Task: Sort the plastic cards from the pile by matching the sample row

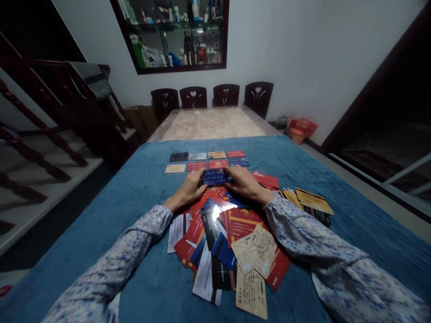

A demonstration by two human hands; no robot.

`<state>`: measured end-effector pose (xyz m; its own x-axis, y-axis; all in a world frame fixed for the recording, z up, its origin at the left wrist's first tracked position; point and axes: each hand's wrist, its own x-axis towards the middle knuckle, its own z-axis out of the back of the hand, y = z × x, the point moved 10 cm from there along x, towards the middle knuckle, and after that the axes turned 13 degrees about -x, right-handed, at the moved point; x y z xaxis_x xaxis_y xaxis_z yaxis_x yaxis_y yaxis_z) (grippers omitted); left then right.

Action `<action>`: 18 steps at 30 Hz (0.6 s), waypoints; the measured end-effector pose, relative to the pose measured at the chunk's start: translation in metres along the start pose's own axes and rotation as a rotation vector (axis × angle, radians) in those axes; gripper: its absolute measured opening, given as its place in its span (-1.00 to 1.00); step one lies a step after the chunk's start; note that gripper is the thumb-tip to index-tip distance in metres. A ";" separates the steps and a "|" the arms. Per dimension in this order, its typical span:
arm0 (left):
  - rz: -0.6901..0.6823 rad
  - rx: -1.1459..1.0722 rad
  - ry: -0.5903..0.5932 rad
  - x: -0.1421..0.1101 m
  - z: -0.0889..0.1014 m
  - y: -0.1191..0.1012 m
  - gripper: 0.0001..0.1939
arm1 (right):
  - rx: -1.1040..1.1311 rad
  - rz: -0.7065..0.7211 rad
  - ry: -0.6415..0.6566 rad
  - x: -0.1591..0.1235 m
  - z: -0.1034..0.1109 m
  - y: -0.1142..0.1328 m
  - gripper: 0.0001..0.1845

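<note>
Both my hands hold one dark blue card (214, 177) between them, just above the blue cloth (141, 188). My left hand (189, 189) pinches its left end and my right hand (245, 183) pinches its right end. Under my wrists lies a loose heap of plastic cards (229, 237), red, blue, black, white and beige, overlapping each other. Beyond the held card, two short rows of cards (208, 160) lie flat side by side on the cloth. More cards, red (267, 179) and yellow (313, 200), spread to the right of my right hand.
The blue cloth covers the near part of a long table; its bare marbled top (210, 123) shows beyond. Several dark chairs (210, 96) stand at the far end under a glass wall cabinet (175, 33). A wooden stair rail (50, 112) runs along the left.
</note>
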<state>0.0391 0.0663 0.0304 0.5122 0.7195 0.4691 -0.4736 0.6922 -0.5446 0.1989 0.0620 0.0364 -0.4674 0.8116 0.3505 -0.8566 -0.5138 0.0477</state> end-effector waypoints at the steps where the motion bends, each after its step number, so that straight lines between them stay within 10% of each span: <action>1: 0.001 -0.007 0.004 0.000 0.000 0.000 -0.42 | -0.007 -0.001 0.013 0.000 0.002 0.001 -0.43; 18: 0.057 -0.003 0.145 0.022 -0.004 -0.007 -0.56 | 0.009 0.003 0.141 0.002 0.008 -0.013 -0.44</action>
<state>0.0566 0.0773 0.0422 0.5827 0.7419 0.3317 -0.5033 0.6499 -0.5695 0.2112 0.0683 0.0438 -0.4965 0.8408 0.2158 -0.8535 -0.5182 0.0551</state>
